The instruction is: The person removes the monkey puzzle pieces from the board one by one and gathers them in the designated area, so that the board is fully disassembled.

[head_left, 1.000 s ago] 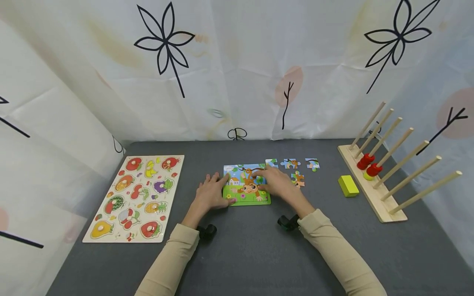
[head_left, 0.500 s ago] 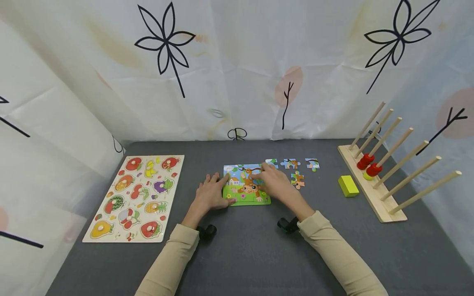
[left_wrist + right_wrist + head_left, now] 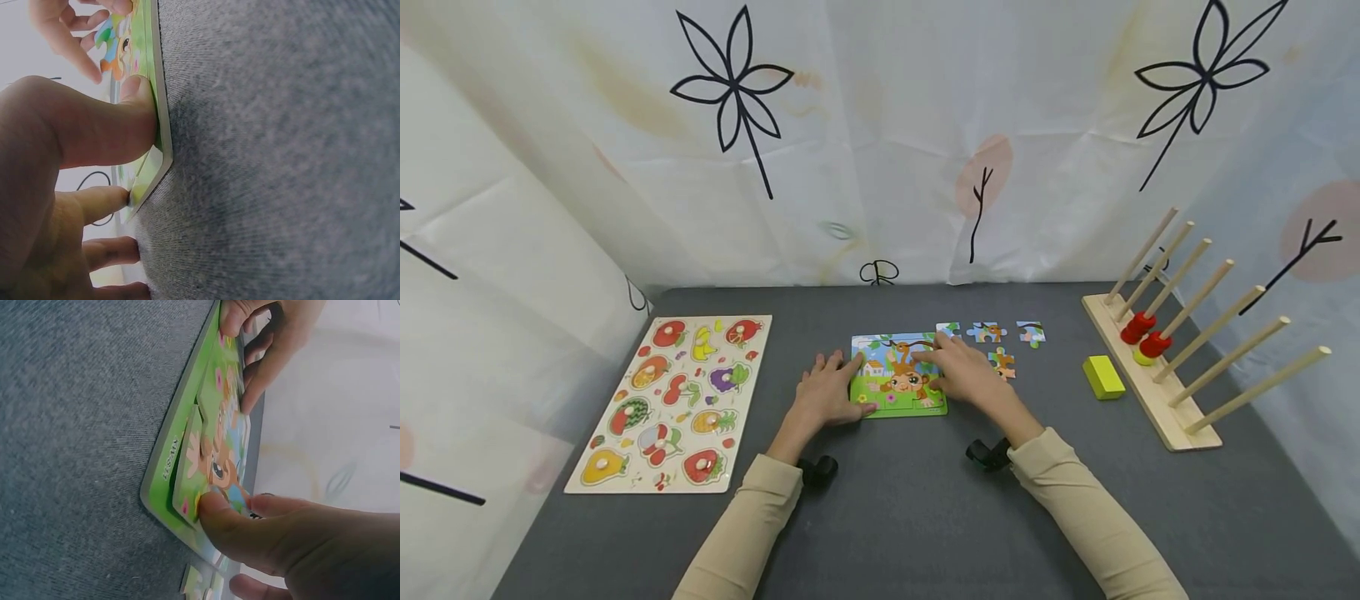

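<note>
A jigsaw puzzle (image 3: 891,408) with a monkey picture lies in its green-bordered tray on the grey table. The left hand (image 3: 827,389) rests at the puzzle's left end, fingers spread; its thumb (image 3: 134,122) presses on the near border and its index finger reaches the left edge. The right hand (image 3: 964,371) is over the right side. Between its thumb and index finger it holds a corner puzzle piece (image 3: 190,472), which sits raised and tilted above the tray's near right corner. Part of the picture is hidden beneath the right hand.
Several loose puzzle pieces (image 3: 987,332) lie behind and right of the right hand. A fruit knob-puzzle board (image 3: 681,417) is at left. At right stand a yellow block (image 3: 1103,377) and a wooden peg rack (image 3: 1180,412) with red and yellow beads (image 3: 1153,346).
The right thumb and fingers have shifted slightly at the corner piece, with the thumb now a little farther right. The left hand has stayed in place on the puzzle.
</note>
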The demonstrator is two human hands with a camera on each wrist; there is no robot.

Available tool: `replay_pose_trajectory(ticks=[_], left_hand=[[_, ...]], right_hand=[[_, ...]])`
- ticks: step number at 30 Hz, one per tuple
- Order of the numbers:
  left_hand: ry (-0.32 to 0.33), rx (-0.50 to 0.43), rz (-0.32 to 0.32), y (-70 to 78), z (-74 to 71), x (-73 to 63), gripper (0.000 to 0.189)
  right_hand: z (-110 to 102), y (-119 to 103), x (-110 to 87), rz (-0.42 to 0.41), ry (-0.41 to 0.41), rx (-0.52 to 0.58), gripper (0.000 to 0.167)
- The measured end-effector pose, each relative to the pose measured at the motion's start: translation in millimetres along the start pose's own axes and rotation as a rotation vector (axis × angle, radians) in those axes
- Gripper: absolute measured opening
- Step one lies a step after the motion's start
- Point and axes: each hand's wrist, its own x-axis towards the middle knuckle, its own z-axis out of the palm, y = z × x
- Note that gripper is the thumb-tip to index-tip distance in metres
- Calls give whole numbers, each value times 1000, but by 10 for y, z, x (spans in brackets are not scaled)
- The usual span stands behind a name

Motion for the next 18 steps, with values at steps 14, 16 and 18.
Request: replay_pose_trajectory(ticks=[14,16,18], left_hand=[[-3,0,-10,4,12,6,89],[-3,0,-11,4,11,6,89],[-3,2,-12,4,9,2,88]], right_hand=[[-9,66,-59,1,23,10,52],[-12,85,-69,-6,31,6,52],[-11,113,-84,-13,40,9,52]])
